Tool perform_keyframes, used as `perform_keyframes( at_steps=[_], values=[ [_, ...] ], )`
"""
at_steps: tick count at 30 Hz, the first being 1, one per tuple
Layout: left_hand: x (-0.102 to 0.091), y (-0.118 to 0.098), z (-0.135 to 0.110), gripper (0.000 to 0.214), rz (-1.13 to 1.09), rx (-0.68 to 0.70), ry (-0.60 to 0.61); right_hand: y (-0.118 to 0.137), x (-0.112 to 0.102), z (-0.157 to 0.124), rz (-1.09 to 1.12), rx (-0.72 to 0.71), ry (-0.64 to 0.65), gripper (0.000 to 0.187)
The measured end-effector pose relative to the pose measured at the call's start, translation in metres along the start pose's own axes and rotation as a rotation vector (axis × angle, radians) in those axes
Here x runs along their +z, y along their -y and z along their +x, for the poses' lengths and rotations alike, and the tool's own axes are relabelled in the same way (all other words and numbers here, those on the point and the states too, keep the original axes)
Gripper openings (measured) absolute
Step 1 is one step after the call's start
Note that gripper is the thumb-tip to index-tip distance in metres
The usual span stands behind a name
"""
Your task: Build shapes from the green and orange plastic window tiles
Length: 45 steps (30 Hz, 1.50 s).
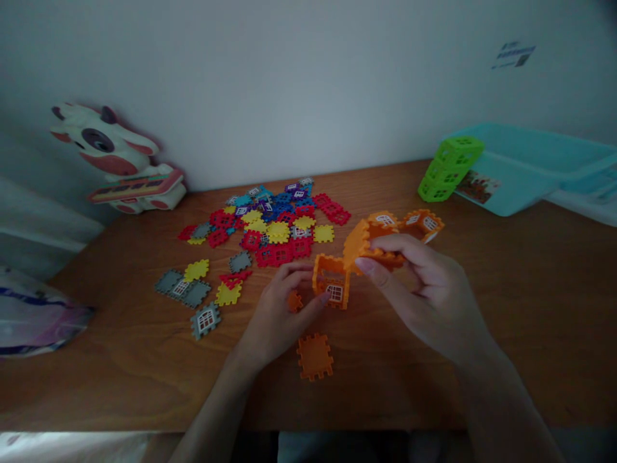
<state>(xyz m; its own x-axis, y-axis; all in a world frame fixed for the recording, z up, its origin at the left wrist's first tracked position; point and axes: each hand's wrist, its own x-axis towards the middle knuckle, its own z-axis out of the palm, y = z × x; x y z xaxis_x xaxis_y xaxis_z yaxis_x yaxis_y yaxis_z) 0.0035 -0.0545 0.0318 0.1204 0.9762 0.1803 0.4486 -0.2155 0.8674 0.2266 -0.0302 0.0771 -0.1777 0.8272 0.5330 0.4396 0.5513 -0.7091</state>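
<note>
My left hand (284, 315) grips the left side of an orange block structure (331, 283) made of interlocking panels, its thumb near a white lattice window. Above the table, my right hand (429, 289) pinches the structure's raised orange panels (359, 244) between thumb and fingers. Farther back, an orange section with windows (421, 224) shows behind my right hand; whether it joins the held part I cannot tell. One loose square orange panel (315, 357) lies flat near the table's front. A smaller orange piece (294, 301) is partly hidden by my left hand.
Red, yellow, blue, purple and grey panels (279, 231) are heaped at the back middle. Grey panels (168, 283) lie at the left. A green block tower (450, 168) leans by a light-blue bin (525, 173). A cow-shaped toy keyboard (137, 186) stands at the back left.
</note>
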Motion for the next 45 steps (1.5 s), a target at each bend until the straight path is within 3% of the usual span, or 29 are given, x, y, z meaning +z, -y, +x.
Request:
perform_keyframes(
  at_steps=[6,10,20,30,39,45],
  values=[
    [-0.005,-0.005,-0.001,0.039,-0.132,-0.094,-0.093,0.007,0.010,0.000,0.002,-0.039,0.111,0.010],
    [-0.003,-0.008,-0.001,0.043,-0.273,-0.103,-0.071,0.007,0.013,0.002,0.005,-0.065,0.198,0.010],
    [-0.003,-0.011,-0.004,0.046,-0.223,-0.062,-0.028,0.008,0.009,0.005,0.010,-0.109,0.304,0.007],
    [0.006,-0.014,-0.005,0.055,-0.210,-0.056,-0.038,-0.012,-0.003,-0.006,0.003,-0.132,0.263,0.021],
    [0.015,-0.012,-0.007,0.065,-0.150,-0.059,-0.010,-0.010,-0.005,-0.001,-0.081,-0.161,0.277,0.015],
    [0.018,-0.010,-0.008,0.059,0.001,0.065,-0.089,-0.007,-0.002,0.000,-0.054,-0.136,0.269,0.010]
  ],
)
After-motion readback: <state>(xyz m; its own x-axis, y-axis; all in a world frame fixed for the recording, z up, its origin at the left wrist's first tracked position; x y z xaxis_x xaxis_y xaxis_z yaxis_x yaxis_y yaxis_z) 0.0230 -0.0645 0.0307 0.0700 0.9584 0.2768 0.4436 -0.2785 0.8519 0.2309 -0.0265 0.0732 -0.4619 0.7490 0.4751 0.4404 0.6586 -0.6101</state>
